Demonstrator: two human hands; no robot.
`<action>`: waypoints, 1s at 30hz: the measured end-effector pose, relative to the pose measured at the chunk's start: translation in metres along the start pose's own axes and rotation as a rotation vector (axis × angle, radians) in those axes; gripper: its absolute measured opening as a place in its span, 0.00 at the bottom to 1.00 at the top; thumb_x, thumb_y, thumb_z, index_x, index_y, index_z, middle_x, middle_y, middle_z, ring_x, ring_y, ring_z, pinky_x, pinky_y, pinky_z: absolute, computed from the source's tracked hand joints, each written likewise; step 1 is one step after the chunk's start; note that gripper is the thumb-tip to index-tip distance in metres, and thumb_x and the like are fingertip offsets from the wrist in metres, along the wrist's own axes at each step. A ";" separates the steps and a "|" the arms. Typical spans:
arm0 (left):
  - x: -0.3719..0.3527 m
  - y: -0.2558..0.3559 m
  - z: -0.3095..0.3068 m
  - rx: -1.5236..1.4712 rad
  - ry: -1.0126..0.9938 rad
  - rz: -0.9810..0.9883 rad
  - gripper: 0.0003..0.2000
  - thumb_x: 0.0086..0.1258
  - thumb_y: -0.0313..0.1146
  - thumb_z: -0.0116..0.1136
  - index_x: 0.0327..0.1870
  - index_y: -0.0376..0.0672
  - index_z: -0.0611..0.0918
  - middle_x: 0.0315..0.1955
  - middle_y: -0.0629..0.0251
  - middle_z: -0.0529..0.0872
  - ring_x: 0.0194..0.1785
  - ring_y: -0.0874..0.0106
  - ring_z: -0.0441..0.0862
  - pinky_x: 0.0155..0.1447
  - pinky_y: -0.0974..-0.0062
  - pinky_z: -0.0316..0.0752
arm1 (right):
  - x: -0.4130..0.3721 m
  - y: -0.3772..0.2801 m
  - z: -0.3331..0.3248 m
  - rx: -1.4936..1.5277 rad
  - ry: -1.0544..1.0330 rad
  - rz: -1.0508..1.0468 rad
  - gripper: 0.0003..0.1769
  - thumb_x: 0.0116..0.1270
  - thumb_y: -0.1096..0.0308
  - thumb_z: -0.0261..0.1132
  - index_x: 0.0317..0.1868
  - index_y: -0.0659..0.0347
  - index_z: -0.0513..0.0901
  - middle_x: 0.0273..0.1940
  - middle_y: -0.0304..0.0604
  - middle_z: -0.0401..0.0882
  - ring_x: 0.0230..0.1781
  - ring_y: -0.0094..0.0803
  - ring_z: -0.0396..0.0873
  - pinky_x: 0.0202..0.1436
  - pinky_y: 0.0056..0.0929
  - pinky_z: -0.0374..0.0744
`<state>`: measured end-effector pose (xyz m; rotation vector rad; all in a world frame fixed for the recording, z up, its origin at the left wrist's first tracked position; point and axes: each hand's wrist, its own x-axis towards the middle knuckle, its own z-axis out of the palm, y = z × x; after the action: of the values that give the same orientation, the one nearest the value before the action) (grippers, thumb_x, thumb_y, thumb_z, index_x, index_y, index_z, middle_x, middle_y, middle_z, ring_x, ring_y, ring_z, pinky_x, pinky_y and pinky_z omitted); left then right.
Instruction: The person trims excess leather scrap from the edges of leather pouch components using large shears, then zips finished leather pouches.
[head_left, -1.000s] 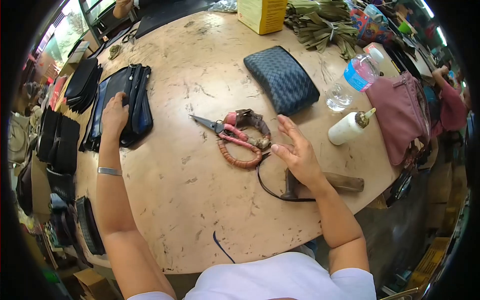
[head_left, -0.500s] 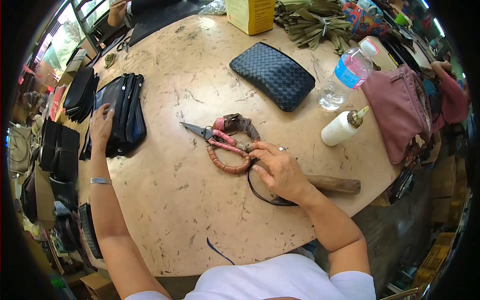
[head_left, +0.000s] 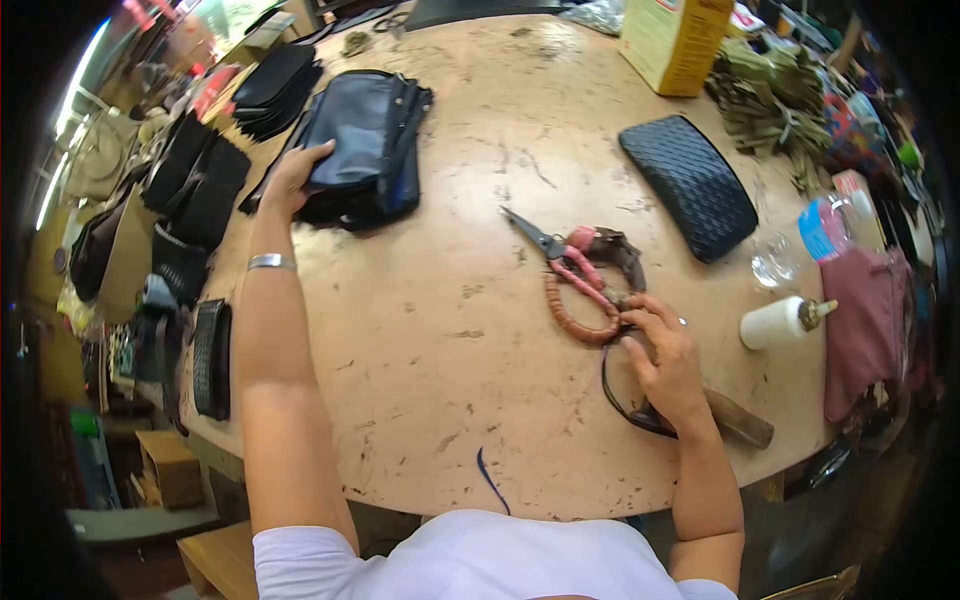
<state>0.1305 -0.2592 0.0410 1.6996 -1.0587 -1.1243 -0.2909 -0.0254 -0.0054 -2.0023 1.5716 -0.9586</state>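
Note:
A pile of dark, glossy zippered pouches (head_left: 355,140) lies at the table's left side. My left hand (head_left: 290,180) grips its near left edge, thumb on top and the other fingers mostly hidden. My right hand (head_left: 665,355) rests on the table with thumb and forefinger apart, fingertips at the handles of a pair of scissors (head_left: 575,270). Those handles are wrapped in pink and brown, and the blades point away to the left. Beneath and beside that hand are a wooden handle (head_left: 740,418) and a thin black cord loop (head_left: 612,385).
A black woven pouch (head_left: 690,185) lies at right. Nearby are a water bottle (head_left: 815,235), a white glue bottle (head_left: 775,325) and a mauve bag (head_left: 865,330). A yellow box (head_left: 675,45) stands behind. More black pieces (head_left: 275,90) are stacked at left; a dark strip (head_left: 490,480) lies in front.
The view has turned left. My left hand has shifted from lying flat on the pouches to gripping their near edge. My right hand has stayed by the scissors.

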 end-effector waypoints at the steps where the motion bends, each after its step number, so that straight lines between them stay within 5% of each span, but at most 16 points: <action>1: -0.006 0.008 0.005 -0.117 -0.077 -0.019 0.14 0.57 0.37 0.59 0.40 0.38 0.76 0.32 0.66 0.80 0.33 0.72 0.79 0.36 0.71 0.76 | 0.001 -0.001 0.000 -0.001 0.000 0.010 0.13 0.50 0.76 0.61 0.39 0.65 0.76 0.47 0.48 0.73 0.48 0.44 0.71 0.51 0.34 0.69; 2: -0.012 0.017 0.012 -0.247 -0.101 -0.003 0.13 0.59 0.38 0.58 0.40 0.39 0.76 0.33 0.66 0.80 0.35 0.71 0.78 0.41 0.70 0.76 | 0.001 -0.001 0.000 0.010 -0.004 0.009 0.13 0.50 0.77 0.61 0.39 0.65 0.76 0.47 0.48 0.73 0.48 0.43 0.71 0.51 0.33 0.69; 4: -0.015 0.022 0.018 -0.666 -0.131 0.339 0.13 0.61 0.36 0.55 0.42 0.37 0.75 0.38 0.61 0.80 0.42 0.68 0.78 0.48 0.68 0.74 | 0.001 -0.002 -0.001 0.022 -0.003 0.019 0.13 0.50 0.77 0.60 0.39 0.65 0.77 0.46 0.48 0.73 0.48 0.42 0.71 0.51 0.33 0.69; 7: -0.027 0.029 0.015 -1.232 -0.881 0.546 0.14 0.65 0.30 0.49 0.49 0.33 0.71 0.47 0.52 0.76 0.53 0.61 0.73 0.57 0.59 0.68 | 0.001 0.002 -0.002 0.115 -0.021 0.065 0.13 0.49 0.78 0.60 0.39 0.66 0.76 0.46 0.47 0.73 0.49 0.42 0.71 0.51 0.32 0.69; 10: -0.060 0.027 0.020 -1.312 -0.761 0.383 0.16 0.67 0.31 0.44 0.53 0.31 0.67 0.50 0.51 0.74 0.54 0.57 0.72 0.60 0.61 0.65 | 0.000 0.002 0.002 0.133 0.039 0.049 0.13 0.48 0.78 0.60 0.37 0.65 0.77 0.45 0.47 0.74 0.46 0.42 0.72 0.50 0.33 0.69; 11: -0.084 0.015 0.035 -1.225 -0.922 0.466 0.17 0.68 0.32 0.42 0.54 0.32 0.66 0.51 0.52 0.73 0.54 0.61 0.72 0.59 0.61 0.66 | -0.001 0.000 0.001 0.055 0.094 -0.030 0.12 0.48 0.79 0.60 0.37 0.65 0.77 0.45 0.47 0.74 0.45 0.42 0.73 0.49 0.33 0.69; 14: -0.162 -0.033 0.062 -0.741 -0.645 0.324 0.22 0.64 0.38 0.50 0.55 0.35 0.66 0.46 0.56 0.76 0.48 0.70 0.76 0.52 0.70 0.72 | -0.004 -0.007 0.005 -0.110 0.205 -0.217 0.10 0.48 0.79 0.59 0.35 0.63 0.78 0.43 0.47 0.75 0.40 0.42 0.73 0.46 0.34 0.69; 16: -0.218 -0.040 0.077 -0.662 -0.701 0.123 0.22 0.59 0.26 0.55 0.55 0.35 0.66 0.50 0.58 0.73 0.49 0.70 0.75 0.53 0.76 0.71 | -0.006 -0.012 0.009 -0.129 0.214 -0.291 0.09 0.49 0.79 0.59 0.33 0.61 0.78 0.39 0.46 0.76 0.38 0.42 0.73 0.43 0.35 0.68; 21: -0.244 -0.073 0.077 0.609 -0.340 0.378 0.23 0.53 0.24 0.60 0.52 0.40 0.70 0.44 0.63 0.75 0.44 0.70 0.75 0.46 0.73 0.71 | -0.011 -0.003 0.010 -0.101 0.112 -0.250 0.04 0.51 0.75 0.59 0.30 0.61 0.78 0.29 0.45 0.78 0.33 0.41 0.74 0.39 0.34 0.68; 25: -0.272 -0.069 0.102 0.842 -0.235 1.053 0.14 0.51 0.28 0.62 0.40 0.41 0.75 0.43 0.61 0.74 0.38 0.64 0.75 0.42 0.72 0.71 | -0.015 -0.007 0.010 0.053 0.165 -0.067 0.07 0.53 0.74 0.59 0.33 0.64 0.78 0.30 0.47 0.78 0.31 0.39 0.75 0.38 0.31 0.71; 30: -0.290 -0.069 0.142 0.976 -0.383 0.982 0.16 0.50 0.35 0.62 0.38 0.40 0.74 0.39 0.61 0.74 0.36 0.63 0.75 0.40 0.70 0.71 | -0.010 -0.016 0.006 -0.041 0.144 -0.031 0.15 0.54 0.73 0.59 0.44 0.60 0.76 0.35 0.42 0.76 0.34 0.32 0.75 0.39 0.26 0.71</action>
<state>-0.0621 0.0080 0.0140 1.2293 -2.5856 -0.2374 -0.2769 -0.0121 -0.0008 -2.0304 1.6525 -1.1130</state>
